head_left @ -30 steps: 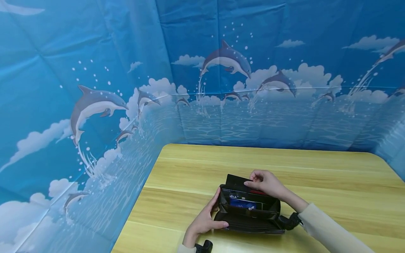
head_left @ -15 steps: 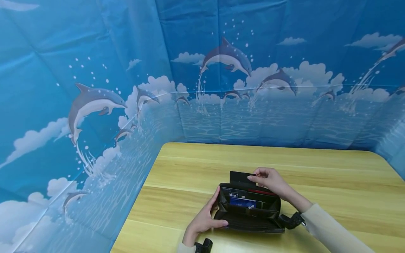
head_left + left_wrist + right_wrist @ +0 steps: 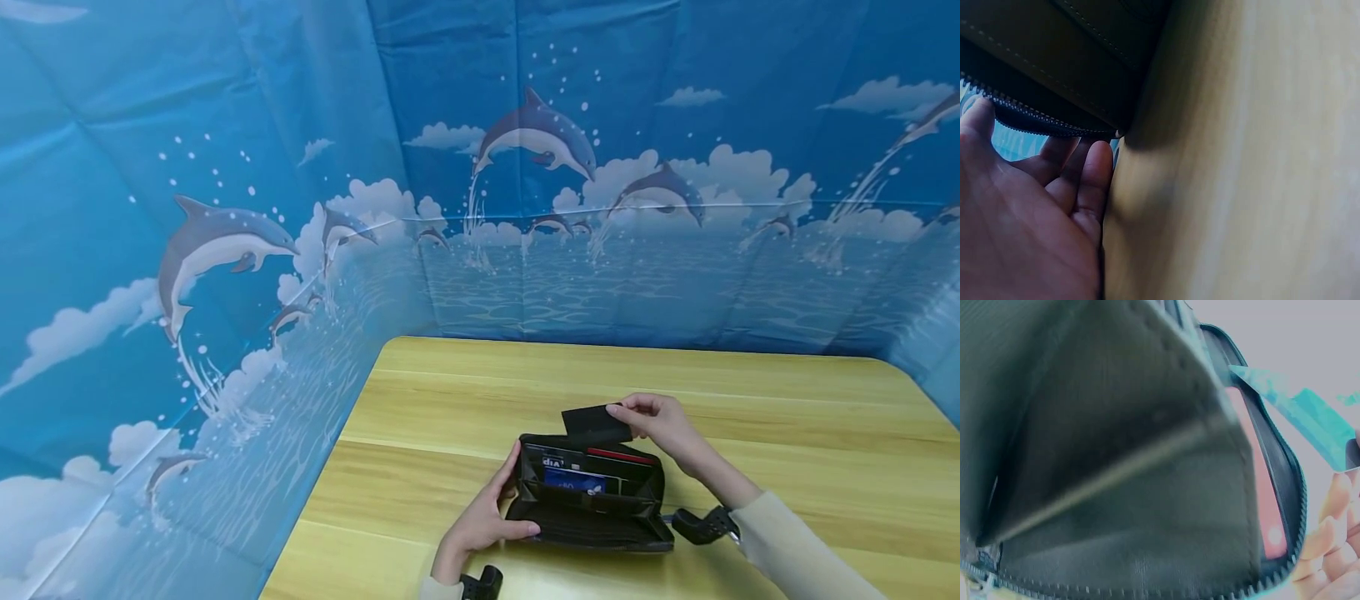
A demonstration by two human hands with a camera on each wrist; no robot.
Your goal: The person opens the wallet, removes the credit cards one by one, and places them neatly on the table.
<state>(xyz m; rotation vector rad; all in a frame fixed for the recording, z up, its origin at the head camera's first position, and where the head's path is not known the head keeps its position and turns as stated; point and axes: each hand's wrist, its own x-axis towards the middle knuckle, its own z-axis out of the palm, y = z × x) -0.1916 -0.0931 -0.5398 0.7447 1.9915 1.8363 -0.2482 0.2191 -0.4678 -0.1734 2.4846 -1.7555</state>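
1. A black card (image 3: 596, 424), long axis running nine to three, is pinched by the right hand (image 3: 660, 423).
2. It hovers just clear of the open wallet (image 3: 588, 493), at twelve o'clock.
3. The left hand (image 3: 487, 521) curls round the wallet's nine o'clock end on the desk (image 3: 787, 433).

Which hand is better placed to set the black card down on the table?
Right. The right hand already pinches the black card clear above the wallet, with bare table beside it. The left hand grips the wallet's left end, probably steadying it open.
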